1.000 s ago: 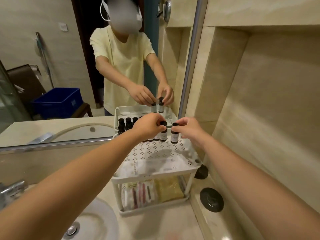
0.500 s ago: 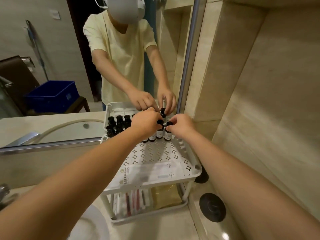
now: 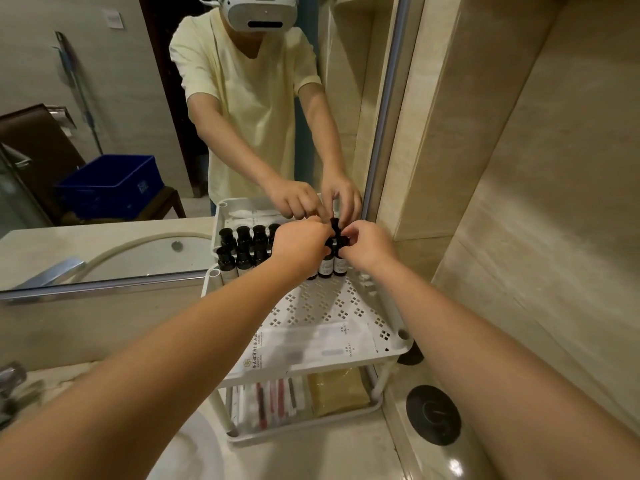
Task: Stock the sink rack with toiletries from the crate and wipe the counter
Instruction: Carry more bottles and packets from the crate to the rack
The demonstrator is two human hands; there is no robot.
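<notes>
L hand (image 3: 304, 242) & R hand (image 3: 369, 245) closer; pinch round-capped btls (image 3: 326, 266), perforated rack (image 3: 311, 306).

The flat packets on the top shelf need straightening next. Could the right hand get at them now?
Probably yes, once freed: the right hand pinches a bottle at the back, but the packets lie uncovered at the front of the shelf.

The person wore a pale yellow, short-sleeved V-neck T-shirt (image 3: 249, 109) and a white headset (image 3: 261, 10) with a thin white cable (image 3: 205, 1); left grip (image 3: 301, 242) and right grip (image 3: 372, 244) were bare.
</notes>
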